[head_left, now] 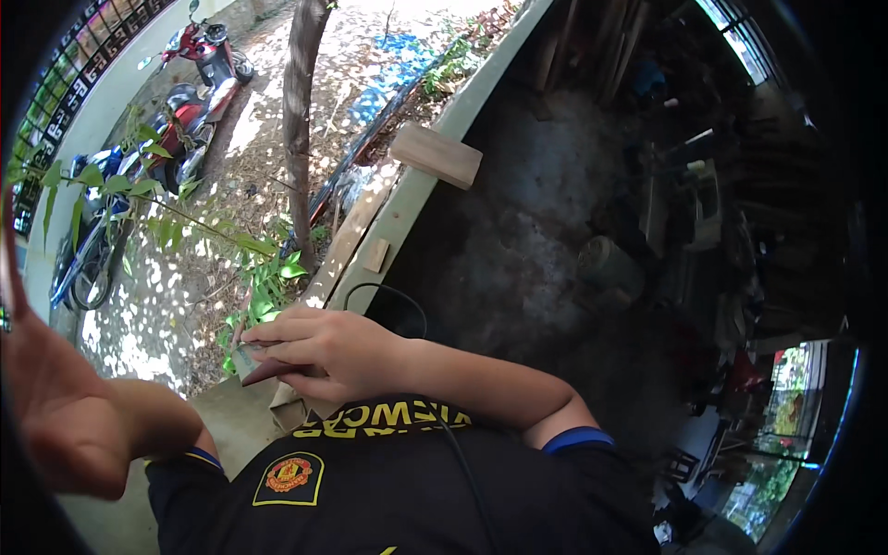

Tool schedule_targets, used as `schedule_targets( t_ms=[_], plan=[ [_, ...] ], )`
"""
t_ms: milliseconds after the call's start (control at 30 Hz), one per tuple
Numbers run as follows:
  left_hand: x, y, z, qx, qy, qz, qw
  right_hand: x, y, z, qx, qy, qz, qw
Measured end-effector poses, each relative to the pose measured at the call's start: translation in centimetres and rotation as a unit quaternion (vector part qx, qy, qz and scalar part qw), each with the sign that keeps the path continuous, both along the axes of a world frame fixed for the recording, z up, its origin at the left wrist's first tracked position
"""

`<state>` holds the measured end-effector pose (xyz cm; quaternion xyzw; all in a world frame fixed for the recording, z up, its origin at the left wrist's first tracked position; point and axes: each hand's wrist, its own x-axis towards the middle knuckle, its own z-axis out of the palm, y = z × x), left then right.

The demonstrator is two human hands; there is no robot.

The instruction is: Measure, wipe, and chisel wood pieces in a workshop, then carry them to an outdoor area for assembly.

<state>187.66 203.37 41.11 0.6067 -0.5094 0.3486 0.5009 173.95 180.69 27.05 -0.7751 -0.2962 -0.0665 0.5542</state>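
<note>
My left hand is raised close to the camera at the left edge. Its palm shows, and the visible finger stretches upward, partly cut off by the picture's rim. Nothing is seen in it. In front of my chest, my right hand is closed on a piece of sandpaper, reddish brown on one face and pale with print on the other. The fingers lie over it and hide part of it. Just below is a brown, folded-looking piece; whether it belongs to the sandpaper I cannot tell.
A wooden block lies across the pale ledge, with a small wood piece nearer me. A black cable loops past my right hand. Left are leafy branches, a tree trunk and parked motorbikes. A dim workshop fills the right.
</note>
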Motion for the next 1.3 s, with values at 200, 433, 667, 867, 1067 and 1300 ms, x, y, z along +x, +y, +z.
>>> schedule_targets(
  t_ms=[200, 433, 667, 867, 1067, 1300],
  plan=[
    [-4.8, -5.3, -14.9, 0.047, 0.713, 0.017, 0.700, -0.8, 0.2, -0.8, 0.037, -0.020, -0.096, 0.994],
    [-5.8, -6.0, -19.0, -0.051, 0.734, -0.314, 0.600, -2.0, 1.4, -2.6, 0.170, 0.000, -0.143, 0.975],
    [-6.5, -6.8, -16.6, 0.038, 0.629, -0.229, 0.742, -3.5, 1.3, -5.7, 0.314, 0.228, -0.186, 0.903],
    [-6.7, -5.6, -14.4, 0.095, 0.627, -0.233, 0.737, -4.8, -0.8, -4.2, 0.121, 0.162, -0.199, 0.959],
    [-5.7, -5.7, -14.7, 0.086, 0.619, -0.233, 0.745, -2.1, 0.5, -2.2, 0.378, 0.336, -0.125, 0.853],
    [-6.0, -6.2, -14.2, 0.140, 0.612, -0.284, 0.725, -3.0, -2.4, -5.3, 0.362, 0.360, -0.085, 0.856]
  ],
)
